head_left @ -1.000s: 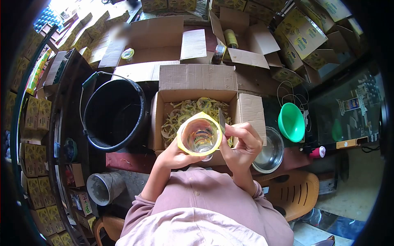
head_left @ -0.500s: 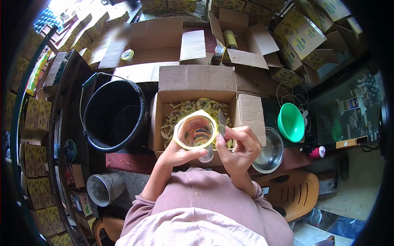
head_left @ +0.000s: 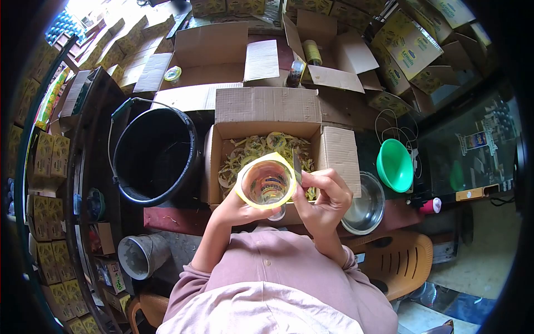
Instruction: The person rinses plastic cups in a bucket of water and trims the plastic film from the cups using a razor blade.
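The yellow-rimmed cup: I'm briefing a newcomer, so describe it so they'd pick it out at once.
Start at the open cardboard box of yellow scraps, between the black bucket and green bowl. Overlapping its near side in view, the left hand holds the yellow-rimmed cup, mouth towards the camera. Its clear-looking wall and angular yellow rim set it apart from the bucket and bowl.

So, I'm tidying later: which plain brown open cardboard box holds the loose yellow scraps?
The box nearest the person, behind the held yellow-rimmed clear cup. Yellow scraps show inside; none do in the far-left box or far-right box.
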Demonstrator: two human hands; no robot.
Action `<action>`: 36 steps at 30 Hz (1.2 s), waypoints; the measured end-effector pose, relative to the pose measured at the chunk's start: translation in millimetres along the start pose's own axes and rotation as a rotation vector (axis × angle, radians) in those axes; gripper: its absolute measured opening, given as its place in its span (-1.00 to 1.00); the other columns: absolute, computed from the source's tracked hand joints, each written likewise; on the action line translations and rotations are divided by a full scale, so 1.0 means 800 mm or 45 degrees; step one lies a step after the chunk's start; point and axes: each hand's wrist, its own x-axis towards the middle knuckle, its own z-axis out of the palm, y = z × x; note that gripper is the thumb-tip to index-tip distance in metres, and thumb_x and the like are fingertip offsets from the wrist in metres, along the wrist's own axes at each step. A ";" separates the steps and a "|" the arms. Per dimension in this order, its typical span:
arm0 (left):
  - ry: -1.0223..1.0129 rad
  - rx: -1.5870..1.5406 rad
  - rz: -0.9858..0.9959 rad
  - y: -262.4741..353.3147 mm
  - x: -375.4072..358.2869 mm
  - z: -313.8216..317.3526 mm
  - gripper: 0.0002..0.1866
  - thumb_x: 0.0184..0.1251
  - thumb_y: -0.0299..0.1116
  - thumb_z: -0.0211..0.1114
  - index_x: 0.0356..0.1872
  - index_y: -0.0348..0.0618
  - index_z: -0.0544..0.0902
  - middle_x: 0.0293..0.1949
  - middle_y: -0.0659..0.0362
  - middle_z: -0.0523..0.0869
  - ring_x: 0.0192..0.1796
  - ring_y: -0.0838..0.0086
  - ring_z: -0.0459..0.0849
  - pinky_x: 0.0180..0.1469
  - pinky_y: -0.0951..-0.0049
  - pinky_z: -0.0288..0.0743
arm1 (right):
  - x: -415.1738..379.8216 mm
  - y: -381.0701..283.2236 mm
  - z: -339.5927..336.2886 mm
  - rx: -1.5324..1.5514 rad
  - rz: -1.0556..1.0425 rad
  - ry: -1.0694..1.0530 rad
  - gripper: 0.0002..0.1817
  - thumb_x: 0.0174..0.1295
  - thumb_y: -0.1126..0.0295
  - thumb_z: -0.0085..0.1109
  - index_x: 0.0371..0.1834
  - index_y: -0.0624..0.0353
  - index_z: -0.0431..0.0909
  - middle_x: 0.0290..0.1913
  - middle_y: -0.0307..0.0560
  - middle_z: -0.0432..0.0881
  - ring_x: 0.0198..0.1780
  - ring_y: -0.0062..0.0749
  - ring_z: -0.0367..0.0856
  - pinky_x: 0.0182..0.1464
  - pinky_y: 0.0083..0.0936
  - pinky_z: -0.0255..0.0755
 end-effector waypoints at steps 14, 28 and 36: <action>-0.144 0.035 -0.004 -0.002 0.000 -0.010 -0.23 -0.26 -0.40 0.43 0.12 -0.30 0.32 0.03 0.08 0.43 0.08 0.40 0.43 0.15 0.40 0.28 | 0.004 0.005 -0.006 0.131 0.099 -0.123 -0.71 -0.19 0.74 0.22 -0.33 0.25 0.64 -0.49 -0.13 0.56 -0.47 -0.56 0.58 -0.46 -0.71 0.44; -0.194 0.018 0.039 -0.012 -0.001 -0.019 -0.28 -0.28 -0.26 0.42 0.03 -0.30 0.36 -0.06 0.11 0.28 0.09 0.37 0.26 0.07 0.41 0.30 | 0.002 0.013 -0.003 0.060 0.120 -0.166 -0.72 -0.19 0.70 0.25 -0.34 0.19 0.65 -0.52 -0.17 0.56 -0.52 -0.59 0.54 -0.49 -0.71 0.39; 0.043 -0.087 0.134 -0.014 0.005 -0.008 -0.14 -0.26 -0.30 0.55 0.12 -0.22 0.24 -0.03 0.16 0.21 0.03 0.41 0.39 0.05 0.40 0.38 | 0.001 0.004 -0.002 -0.010 0.099 -0.138 -0.74 -0.21 0.77 0.21 -0.38 0.31 0.61 -0.50 -0.18 0.51 -0.47 -0.62 0.50 -0.43 -0.75 0.37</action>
